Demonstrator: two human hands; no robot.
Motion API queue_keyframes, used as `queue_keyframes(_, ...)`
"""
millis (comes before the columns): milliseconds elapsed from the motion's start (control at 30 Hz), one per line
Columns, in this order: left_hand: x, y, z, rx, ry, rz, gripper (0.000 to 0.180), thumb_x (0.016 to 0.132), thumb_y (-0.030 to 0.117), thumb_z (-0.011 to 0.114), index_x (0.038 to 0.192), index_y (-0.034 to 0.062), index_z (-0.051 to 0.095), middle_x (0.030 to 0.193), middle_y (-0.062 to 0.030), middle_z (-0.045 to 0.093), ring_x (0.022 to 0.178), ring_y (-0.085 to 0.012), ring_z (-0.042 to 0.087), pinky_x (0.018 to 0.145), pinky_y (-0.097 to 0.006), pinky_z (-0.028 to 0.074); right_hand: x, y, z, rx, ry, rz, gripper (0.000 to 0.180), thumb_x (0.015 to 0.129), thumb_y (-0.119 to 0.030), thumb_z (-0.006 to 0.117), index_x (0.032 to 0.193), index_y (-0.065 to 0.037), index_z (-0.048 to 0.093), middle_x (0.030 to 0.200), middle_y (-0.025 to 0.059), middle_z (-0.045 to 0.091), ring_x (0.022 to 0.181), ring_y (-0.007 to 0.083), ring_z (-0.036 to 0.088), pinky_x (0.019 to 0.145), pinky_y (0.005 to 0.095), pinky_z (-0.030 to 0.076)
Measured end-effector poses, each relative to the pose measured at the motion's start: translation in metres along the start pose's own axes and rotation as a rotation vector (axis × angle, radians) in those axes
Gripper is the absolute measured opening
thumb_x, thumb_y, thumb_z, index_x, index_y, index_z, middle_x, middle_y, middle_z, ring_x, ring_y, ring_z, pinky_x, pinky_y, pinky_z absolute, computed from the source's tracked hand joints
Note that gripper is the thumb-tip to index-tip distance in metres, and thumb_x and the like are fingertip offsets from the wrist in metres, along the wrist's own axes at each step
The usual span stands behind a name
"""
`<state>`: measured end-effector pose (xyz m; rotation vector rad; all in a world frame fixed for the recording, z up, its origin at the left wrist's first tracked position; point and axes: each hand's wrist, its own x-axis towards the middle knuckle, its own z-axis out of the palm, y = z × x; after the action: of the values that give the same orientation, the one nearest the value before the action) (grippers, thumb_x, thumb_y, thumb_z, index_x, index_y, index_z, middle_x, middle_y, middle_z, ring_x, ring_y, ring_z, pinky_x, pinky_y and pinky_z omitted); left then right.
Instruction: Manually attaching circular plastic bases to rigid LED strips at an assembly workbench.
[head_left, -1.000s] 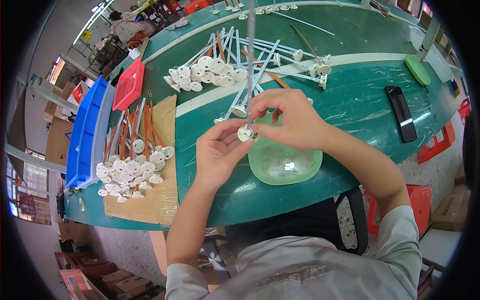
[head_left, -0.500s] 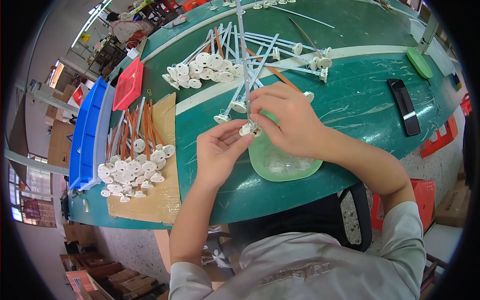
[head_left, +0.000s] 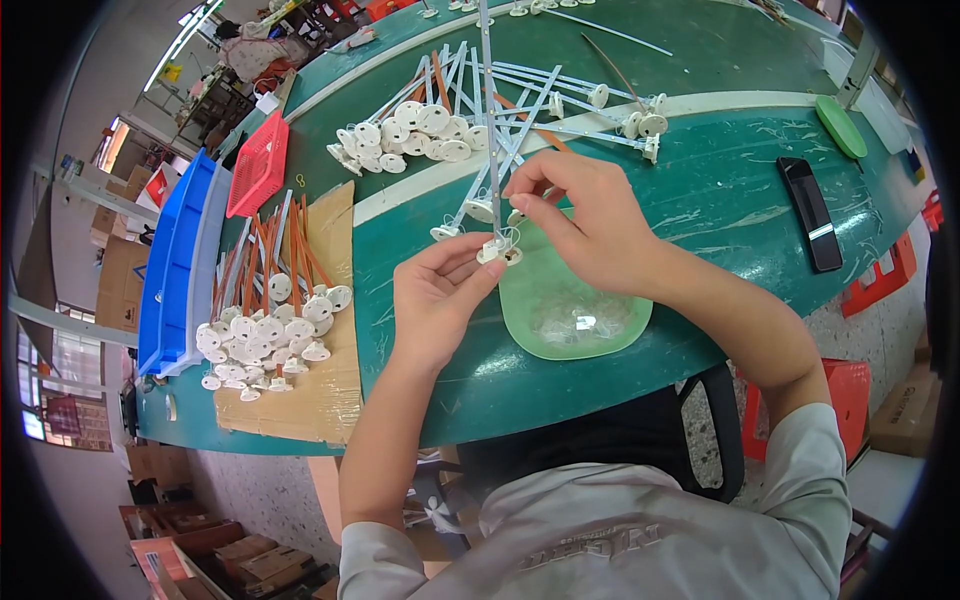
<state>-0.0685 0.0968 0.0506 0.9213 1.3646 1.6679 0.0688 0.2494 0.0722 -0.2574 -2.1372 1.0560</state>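
Between the fingertips of my left hand (head_left: 437,295) is the round white base (head_left: 497,252) of a narrow strip. Its pale strip (head_left: 490,120), dotted with small spots, rises upright from the base. Thin wires loop beside the base. My right hand (head_left: 590,220) is closed in a pinch just above and right of the base; whatever its fingertips hold is too small to make out. Under that hand, a light green tray (head_left: 520,335) holds small clear plastic pieces, and the hand partly covers its far edge.
Similar strips with white bases (head_left: 405,130) lie heaped beyond my hands. Another pile (head_left: 262,345) rests on cardboard (head_left: 330,400) at the left, near a red basket (head_left: 258,168) and blue bin (head_left: 180,270). At right are a black phone (head_left: 808,213) and green dish (head_left: 840,127).
My right hand has moved up and slightly right, away from the base, so the wire loops show more. My left hand still holds the base in nearly the same place.
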Motion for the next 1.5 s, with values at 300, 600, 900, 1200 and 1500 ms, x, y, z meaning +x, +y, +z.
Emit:
queue_keyframes(300,0.001,0.001,0.005,0.21,0.147,0.05,0.028,0.083,-0.009,0.069,0.11,-0.0095,0.062,0.104,-0.0154,0.068,0.096,-0.0174,0.068,0.086,-0.027,0.057,-0.002,-0.014,-0.01,0.544,-0.204,-0.046,0.005,0.096,-0.005,0.056,0.098,-0.001,0.054,0.094,0.0088,0.063,0.084,0.012,0.06,0.077,0.0281,0.051)
queue_keyframes(600,-0.016,0.013,-0.007,-0.185,0.13,0.099,0.03,0.09,-0.003,0.064,0.119,-0.0074,0.058,0.113,-0.0195,0.067,0.105,-0.0222,0.066,0.095,-0.033,0.052,0.016,-0.006,-0.057,-0.283,0.161,-0.014,0.017,0.1,-0.014,0.053,0.088,-0.003,0.059,0.066,0.0016,0.06,0.06,0.0069,0.053,0.055,0.0274,0.042)
queue_keyframes(900,-0.123,-0.03,-0.025,-0.505,0.212,0.281,0.041,0.085,-0.007,0.063,0.124,-0.0066,0.051,0.12,-0.02,0.062,0.117,-0.0305,0.06,0.101,-0.044,0.05,-0.036,-0.01,-0.067,-0.738,-0.1,-0.02,0.013,0.083,-0.005,0.063,0.094,-0.003,0.067,0.081,0.0172,0.066,0.075,0.0366,0.063,0.068,0.0417,0.051)
queue_keyframes(1200,-0.12,-0.035,-0.017,-0.381,0.266,0.194,0.041,0.08,-0.016,0.06,0.12,-0.0055,0.055,0.116,-0.0194,0.063,0.112,-0.0289,0.062,0.096,-0.044,0.052,-0.031,-0.002,-0.01,-0.594,-0.565,0.017,0.023,0.069,0.0,0.069,0.092,-0.001,0.068,0.083,0.0164,0.067,0.084,0.0358,0.065,0.074,0.0432,0.052)
queue_keyframes(1500,-0.122,-0.038,-0.013,-0.233,0.198,0.234,0.04,0.079,-0.015,0.063,0.116,-0.0028,0.057,0.115,-0.0162,0.064,0.106,-0.0252,0.064,0.097,-0.046,0.052,-0.029,-0.01,-0.012,-0.625,-0.597,0.083,0.014,0.071,-0.004,0.061,0.082,-0.003,0.069,0.082,0.021,0.067,0.084,0.0395,0.065,0.074,0.0469,0.052)
